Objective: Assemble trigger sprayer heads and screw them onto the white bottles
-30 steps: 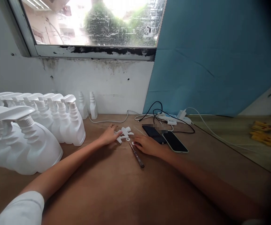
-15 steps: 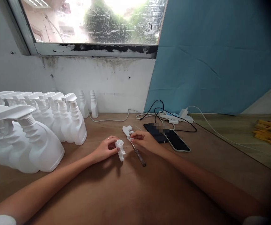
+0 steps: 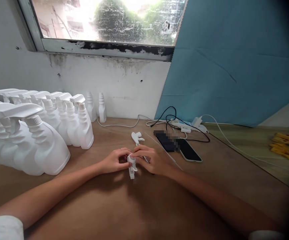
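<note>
Both hands meet over the middle of the brown table. My left hand is closed on a small white spray-pump part, held upright with its round opening on top. My right hand pinches at the top of that same part from the right, fingers closed; what lies under its fingertips is too small to name. A second white trigger piece lies on the table just beyond the hands. The thin metal tool is mostly hidden under my right hand.
Rows of white spray bottles fill the left side, with two small bottles by the wall. Two dark phones, a charger and cables lie at the back right. Yellow objects sit at the far right.
My left hand picked up the white pump part and drew it toward me. My right hand left the other trigger piece on the table and came across to the held part.
</note>
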`<state>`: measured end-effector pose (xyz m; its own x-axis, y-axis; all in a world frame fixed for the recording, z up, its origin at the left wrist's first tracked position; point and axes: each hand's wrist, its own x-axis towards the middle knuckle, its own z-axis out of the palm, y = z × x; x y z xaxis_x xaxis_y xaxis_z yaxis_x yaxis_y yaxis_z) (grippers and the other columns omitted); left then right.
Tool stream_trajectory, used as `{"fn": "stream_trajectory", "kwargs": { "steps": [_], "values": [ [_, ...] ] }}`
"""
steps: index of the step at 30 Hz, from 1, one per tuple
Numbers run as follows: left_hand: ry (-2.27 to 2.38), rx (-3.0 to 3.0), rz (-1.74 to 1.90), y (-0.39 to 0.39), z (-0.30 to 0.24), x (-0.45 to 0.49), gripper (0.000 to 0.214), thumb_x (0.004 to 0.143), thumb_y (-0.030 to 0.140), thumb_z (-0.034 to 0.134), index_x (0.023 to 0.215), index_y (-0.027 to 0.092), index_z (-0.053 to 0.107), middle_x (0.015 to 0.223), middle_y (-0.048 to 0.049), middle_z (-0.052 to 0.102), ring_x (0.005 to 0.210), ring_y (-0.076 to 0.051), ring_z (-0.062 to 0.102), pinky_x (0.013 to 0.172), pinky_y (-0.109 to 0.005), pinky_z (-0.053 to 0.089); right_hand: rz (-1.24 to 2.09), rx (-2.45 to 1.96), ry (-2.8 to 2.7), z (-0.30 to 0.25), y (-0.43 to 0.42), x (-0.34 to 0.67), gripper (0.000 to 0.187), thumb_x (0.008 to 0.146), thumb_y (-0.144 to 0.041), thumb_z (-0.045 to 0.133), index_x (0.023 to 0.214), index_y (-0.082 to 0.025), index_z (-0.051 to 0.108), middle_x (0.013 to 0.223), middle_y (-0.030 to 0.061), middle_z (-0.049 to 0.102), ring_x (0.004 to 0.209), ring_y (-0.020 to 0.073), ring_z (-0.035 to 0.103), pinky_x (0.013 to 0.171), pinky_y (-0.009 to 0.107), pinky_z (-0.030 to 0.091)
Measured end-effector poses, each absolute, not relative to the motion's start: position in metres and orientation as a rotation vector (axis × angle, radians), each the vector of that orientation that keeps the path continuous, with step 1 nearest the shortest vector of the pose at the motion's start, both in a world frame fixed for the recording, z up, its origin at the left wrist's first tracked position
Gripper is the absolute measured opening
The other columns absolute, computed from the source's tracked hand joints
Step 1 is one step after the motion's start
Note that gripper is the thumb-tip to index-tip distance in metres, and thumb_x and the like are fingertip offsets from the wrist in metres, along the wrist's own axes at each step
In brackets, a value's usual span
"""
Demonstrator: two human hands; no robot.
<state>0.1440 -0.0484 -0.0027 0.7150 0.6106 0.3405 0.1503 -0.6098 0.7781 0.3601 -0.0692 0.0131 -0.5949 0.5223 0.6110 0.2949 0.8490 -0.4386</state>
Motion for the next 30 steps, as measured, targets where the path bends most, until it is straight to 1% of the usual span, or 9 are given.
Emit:
{"fn": "stream_trajectory", "kwargs": {
  "steps": [2, 5, 8, 10, 15, 21, 26, 28, 30],
  "values": [
    [0.594, 2.143, 0.773, -0.048, -0.004, 0.144, 0.029, 0.082, 0.027, 0.063, 0.108, 0.015, 0.061, 0.107, -0.0088, 0.062, 0.096, -0.018, 0.058, 0.086, -0.03, 0.047, 0.301, -0.548, -2.286, 0.012, -0.071, 0.362, 0.025, 0.089, -0.012, 0.049, 0.106, -0.019, 0.066, 0.099, 0.008, 0.061, 0.089, 0.0148, 0.057, 0.083, 0.032, 0.047],
    [0.582, 2.038, 0.78, -0.048, -0.007, 0.144, 0.03, 0.081, 0.026, 0.063, 0.108, 0.015, 0.055, 0.102, -0.007, 0.061, 0.091, -0.016, 0.059, 0.085, -0.03, 0.048, 0.191, -0.546, -2.3, 0.008, -0.072, 0.364, 0.026, 0.086, -0.012, 0.053, 0.109, -0.019, 0.061, 0.104, 0.0089, 0.062, 0.098, 0.0179, 0.056, 0.091, 0.037, 0.045],
    [0.527, 1.953, 0.835, -0.05, -0.01, 0.143, 0.035, 0.08, 0.023, 0.065, 0.109, 0.017, 0.047, 0.1, -0.0045, 0.058, 0.09, -0.014, 0.058, 0.088, -0.03, 0.048, 0.167, -0.577, -2.281, 0.0, -0.071, 0.362, 0.021, 0.084, -0.013, 0.056, 0.104, -0.019, 0.058, 0.106, 0.0094, 0.061, 0.101, 0.0185, 0.056, 0.092, 0.036, 0.046],
    [0.478, 1.956, 0.843, -0.05, -0.012, 0.143, 0.033, 0.082, 0.024, 0.064, 0.108, 0.018, 0.045, 0.099, -0.0037, 0.057, 0.09, -0.013, 0.058, 0.088, -0.03, 0.048, 0.174, -0.586, -2.265, -0.003, -0.071, 0.361, 0.018, 0.084, -0.014, 0.057, 0.102, -0.019, 0.056, 0.107, 0.0093, 0.059, 0.102, 0.0181, 0.055, 0.092, 0.035, 0.047],
    [0.47, 2.151, 0.813, -0.052, -0.01, 0.142, 0.022, 0.087, 0.027, 0.057, 0.105, 0.016, 0.052, 0.102, -0.0069, 0.057, 0.089, -0.014, 0.057, 0.082, -0.025, 0.049, 0.137, -0.629, -2.263, -0.004, -0.072, 0.361, 0.014, 0.085, -0.018, 0.057, 0.099, -0.019, 0.056, 0.108, 0.0096, 0.057, 0.103, 0.0188, 0.054, 0.092, 0.036, 0.047],
    [0.476, 2.289, 0.83, -0.05, -0.01, 0.14, 0.024, 0.088, 0.029, 0.055, 0.108, 0.015, 0.055, 0.101, -0.0075, 0.061, 0.09, -0.014, 0.058, 0.082, -0.024, 0.048, 0.032, -0.594, -2.317, -0.002, -0.071, 0.363, 0.011, 0.088, -0.02, 0.055, 0.099, -0.019, 0.059, 0.103, 0.008, 0.058, 0.097, 0.0175, 0.055, 0.092, 0.036, 0.046],
    [0.506, 2.413, 0.812, -0.05, -0.009, 0.138, 0.022, 0.09, 0.031, 0.052, 0.106, 0.016, 0.057, 0.097, -0.0063, 0.063, 0.085, -0.014, 0.059, 0.082, -0.024, 0.047, -0.113, -0.636, -2.352, -0.005, -0.071, 0.364, 0.017, 0.091, -0.023, 0.051, 0.104, -0.018, 0.059, 0.108, 0.0097, 0.057, 0.102, 0.019, 0.054, 0.092, 0.037, 0.045],
    [0.513, 2.443, 0.81, -0.05, -0.009, 0.138, 0.023, 0.09, 0.032, 0.052, 0.105, 0.016, 0.058, 0.098, -0.0068, 0.064, 0.086, -0.014, 0.059, 0.082, -0.024, 0.047, -0.109, -0.623, -2.378, -0.004, -0.071, 0.364, 0.017, 0.091, -0.022, 0.05, 0.105, -0.018, 0.059, 0.107, 0.0095, 0.057, 0.101, 0.019, 0.053, 0.093, 0.038, 0.045],
    [0.514, 2.455, 0.806, -0.05, -0.01, 0.138, 0.023, 0.09, 0.032, 0.052, 0.106, 0.016, 0.058, 0.099, -0.0073, 0.064, 0.087, -0.014, 0.06, 0.082, -0.025, 0.047, -0.033, -0.595, -2.385, -0.002, -0.071, 0.363, 0.017, 0.091, -0.021, 0.049, 0.104, -0.018, 0.059, 0.104, 0.009, 0.057, 0.098, 0.0178, 0.053, 0.092, 0.036, 0.046]
  ]
}}
